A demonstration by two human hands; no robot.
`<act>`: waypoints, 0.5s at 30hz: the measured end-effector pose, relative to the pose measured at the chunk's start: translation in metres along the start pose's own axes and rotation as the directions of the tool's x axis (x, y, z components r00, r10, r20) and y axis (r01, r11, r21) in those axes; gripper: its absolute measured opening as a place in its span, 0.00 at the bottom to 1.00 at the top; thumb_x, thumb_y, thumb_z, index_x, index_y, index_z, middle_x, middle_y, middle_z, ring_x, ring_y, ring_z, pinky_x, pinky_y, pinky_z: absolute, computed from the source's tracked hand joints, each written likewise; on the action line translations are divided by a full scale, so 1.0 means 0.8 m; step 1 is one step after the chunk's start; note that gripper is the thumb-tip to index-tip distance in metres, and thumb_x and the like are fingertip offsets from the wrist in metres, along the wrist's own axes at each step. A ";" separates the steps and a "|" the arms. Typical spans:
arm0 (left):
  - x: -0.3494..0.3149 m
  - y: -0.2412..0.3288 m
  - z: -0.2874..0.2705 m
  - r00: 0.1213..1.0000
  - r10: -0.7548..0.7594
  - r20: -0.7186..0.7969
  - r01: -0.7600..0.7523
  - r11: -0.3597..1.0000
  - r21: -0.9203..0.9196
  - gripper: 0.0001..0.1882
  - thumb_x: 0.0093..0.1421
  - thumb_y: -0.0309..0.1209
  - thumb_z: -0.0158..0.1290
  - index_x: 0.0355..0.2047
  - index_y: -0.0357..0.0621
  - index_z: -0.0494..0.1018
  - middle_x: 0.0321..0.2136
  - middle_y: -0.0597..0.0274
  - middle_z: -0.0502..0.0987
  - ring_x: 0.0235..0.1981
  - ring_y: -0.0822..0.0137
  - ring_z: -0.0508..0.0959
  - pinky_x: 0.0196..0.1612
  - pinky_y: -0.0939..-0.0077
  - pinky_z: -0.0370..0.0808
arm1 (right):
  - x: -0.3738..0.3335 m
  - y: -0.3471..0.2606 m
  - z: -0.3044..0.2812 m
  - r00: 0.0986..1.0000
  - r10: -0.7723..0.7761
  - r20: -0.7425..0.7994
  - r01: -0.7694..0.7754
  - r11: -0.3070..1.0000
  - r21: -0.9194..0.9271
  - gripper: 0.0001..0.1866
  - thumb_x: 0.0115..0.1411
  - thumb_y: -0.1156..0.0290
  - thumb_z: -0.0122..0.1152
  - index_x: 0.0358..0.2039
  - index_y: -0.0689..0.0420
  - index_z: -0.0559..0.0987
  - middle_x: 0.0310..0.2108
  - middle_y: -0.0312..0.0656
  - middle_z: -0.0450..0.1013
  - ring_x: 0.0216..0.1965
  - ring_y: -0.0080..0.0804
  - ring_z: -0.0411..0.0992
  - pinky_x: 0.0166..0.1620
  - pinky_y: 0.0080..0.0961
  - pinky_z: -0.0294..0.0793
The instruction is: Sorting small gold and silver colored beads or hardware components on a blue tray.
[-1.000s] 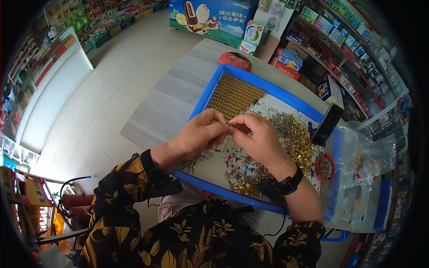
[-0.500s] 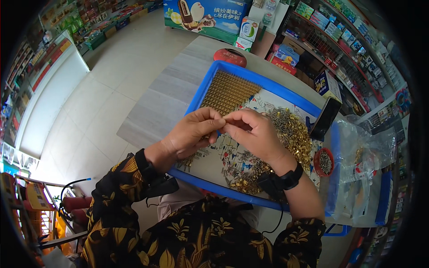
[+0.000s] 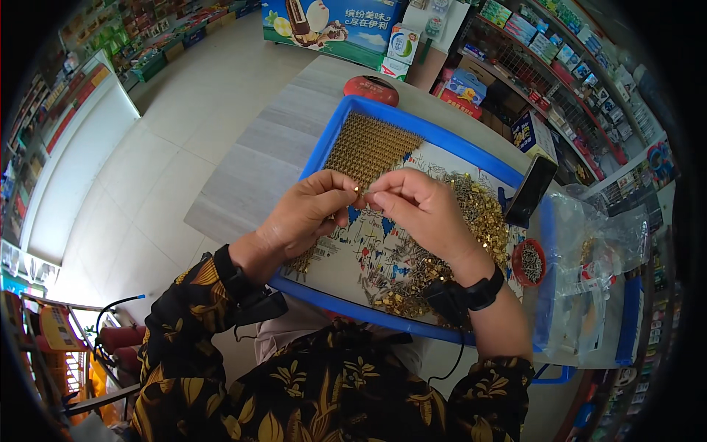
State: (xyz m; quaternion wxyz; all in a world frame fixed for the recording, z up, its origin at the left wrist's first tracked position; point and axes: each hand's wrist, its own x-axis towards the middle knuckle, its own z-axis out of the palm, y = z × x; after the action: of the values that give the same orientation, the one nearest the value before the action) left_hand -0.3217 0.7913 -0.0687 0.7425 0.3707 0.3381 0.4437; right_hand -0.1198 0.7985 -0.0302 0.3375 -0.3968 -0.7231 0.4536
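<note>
My left hand (image 3: 308, 211) is closed in a pinch, with a small shiny gold metal piece (image 3: 357, 189) at its fingertips. Facing it, my right hand (image 3: 421, 214) pinches a thin silvery bit, too small to name. Both hands hover above a blue-rimmed tray (image 3: 434, 135). Behind my left hand, close rows of small brass-coloured pieces (image 3: 374, 147) fill the tray's far left part. To the right of my right hand spreads a loose heap of gold and silvery metal parts (image 3: 487, 221), running down to the near edge.
A red bowl of small silvery parts (image 3: 528, 263) stands at the tray's right side, below an upright phone (image 3: 533, 190). Clear plastic bags (image 3: 600, 243) lie further right. Beyond the tray sits a red rounded object (image 3: 370, 90) on the grey table (image 3: 254, 151). Stocked shelves surround the table.
My fingertips have drawn slightly apart, and the gold piece now shows in my left hand. The whole view has shifted a little.
</note>
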 end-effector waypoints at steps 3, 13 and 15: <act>0.000 -0.001 0.002 1.000 0.005 0.007 -0.006 0.999 0.034 0.07 0.61 0.26 0.51 0.40 0.39 0.72 0.29 0.65 0.74 0.23 0.81 0.69 0.17 0.92 0.60 | 0.001 0.001 0.003 0.995 -0.096 -0.036 0.092 0.990 -0.102 0.08 0.59 0.76 0.57 0.39 0.62 0.76 0.32 0.36 0.75 0.32 0.17 0.72 0.36 0.14 0.72; 0.001 -0.003 0.001 1.000 -0.020 -0.015 0.022 0.993 0.117 0.08 0.60 0.28 0.54 0.39 0.41 0.73 0.27 0.72 0.72 0.24 0.83 0.69 0.20 0.92 0.61 | 0.002 0.011 0.017 0.990 -0.081 -0.111 0.074 0.995 -0.064 0.06 0.57 0.76 0.60 0.35 0.60 0.74 0.29 0.31 0.73 0.28 0.14 0.69 0.33 0.13 0.70; 0.000 -0.003 0.000 1.000 -0.015 -0.014 0.017 0.993 0.115 0.08 0.60 0.28 0.54 0.39 0.41 0.73 0.27 0.72 0.72 0.24 0.83 0.69 0.20 0.92 0.60 | 0.001 0.010 0.019 0.984 -0.123 -0.127 0.117 0.992 -0.050 0.05 0.57 0.76 0.60 0.34 0.59 0.74 0.29 0.31 0.73 0.28 0.14 0.70 0.33 0.13 0.70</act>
State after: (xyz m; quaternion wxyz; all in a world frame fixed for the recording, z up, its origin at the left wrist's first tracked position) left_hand -0.3209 0.7908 -0.0706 0.7211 0.4074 0.3711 0.4199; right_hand -0.1306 0.7956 -0.0428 0.4019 -0.3882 -0.7317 0.3904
